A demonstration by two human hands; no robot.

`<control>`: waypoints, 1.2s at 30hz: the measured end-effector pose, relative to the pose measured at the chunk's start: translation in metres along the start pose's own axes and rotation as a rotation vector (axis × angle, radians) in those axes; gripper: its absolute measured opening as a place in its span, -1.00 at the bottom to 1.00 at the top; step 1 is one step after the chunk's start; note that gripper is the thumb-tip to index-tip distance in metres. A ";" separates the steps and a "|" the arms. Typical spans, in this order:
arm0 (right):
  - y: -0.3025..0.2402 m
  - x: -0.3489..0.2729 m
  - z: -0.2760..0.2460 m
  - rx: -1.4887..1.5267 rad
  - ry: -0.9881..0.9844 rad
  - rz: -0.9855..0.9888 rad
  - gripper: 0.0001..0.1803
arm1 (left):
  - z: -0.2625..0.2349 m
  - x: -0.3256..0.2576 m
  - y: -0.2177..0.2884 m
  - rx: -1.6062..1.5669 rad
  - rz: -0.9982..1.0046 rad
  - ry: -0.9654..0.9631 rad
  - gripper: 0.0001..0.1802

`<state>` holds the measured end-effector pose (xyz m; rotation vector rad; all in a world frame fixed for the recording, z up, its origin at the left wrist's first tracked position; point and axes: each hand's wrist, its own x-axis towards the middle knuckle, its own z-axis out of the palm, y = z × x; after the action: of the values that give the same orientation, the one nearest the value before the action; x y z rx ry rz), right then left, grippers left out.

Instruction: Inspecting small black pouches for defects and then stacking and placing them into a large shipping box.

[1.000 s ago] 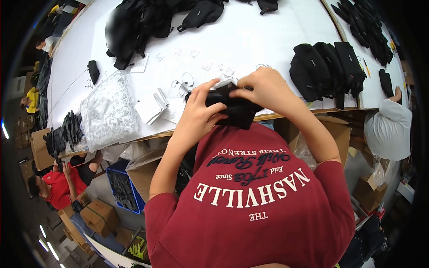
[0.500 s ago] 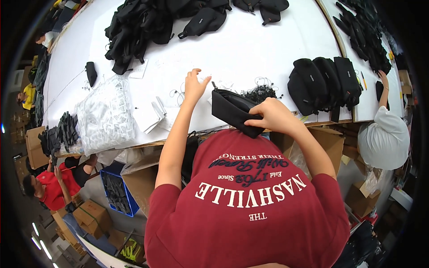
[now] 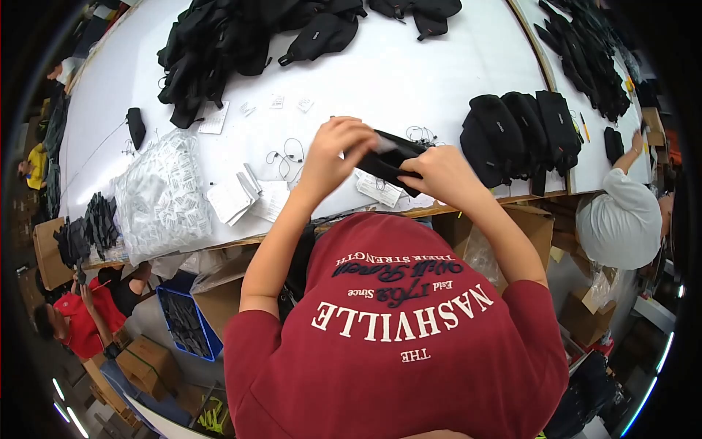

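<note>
A black zippered pouch (image 3: 397, 158) is held over the near edge of the white table, its mouth turned upward. My right hand (image 3: 447, 173) grips the pouch's right end, thumb on the near side. At the opening's left end is my left hand (image 3: 338, 152), its fingers bent together and slightly blurred. Something small and whitish shows by those fingertips in the opening, too blurred to name. Beneath the pouch lies a printed white sheet (image 3: 378, 189). Thin black cord loops (image 3: 423, 136) lie just beyond it, partly hidden by my hands.
Finished-looking black pouches (image 3: 496, 135) stand in a row at the right. A heap of black pouches (image 3: 219, 55) covers the far left. Nearer left are a clear bag of white labels (image 3: 164, 197) and folded paper leaflets (image 3: 234, 196). A person in a light shirt (image 3: 620, 219) works at the right.
My left hand has come right and down onto the pouch's opening, from empty and raised beside it. The right hand keeps its grip, and the pouch has tilted. The view has shifted slightly.
</note>
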<state>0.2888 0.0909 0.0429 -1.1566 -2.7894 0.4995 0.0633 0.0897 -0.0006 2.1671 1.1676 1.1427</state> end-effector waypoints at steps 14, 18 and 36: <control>-0.057 -0.013 -0.011 0.387 0.586 0.111 -0.85 | -0.031 -0.040 0.006 -1.405 -0.730 0.581 -0.63; -0.060 -0.024 -0.007 0.556 0.435 0.143 -0.77 | -0.036 -0.028 0.020 -1.362 -0.615 0.516 -0.60; -0.056 0.019 -0.067 0.419 0.341 -0.196 -0.89 | -0.020 -0.008 0.033 -1.345 -0.746 0.125 -0.65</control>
<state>0.2503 0.0849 0.1234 -0.7841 -2.3239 0.7407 0.0599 0.0641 0.0293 0.5818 0.7161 1.1468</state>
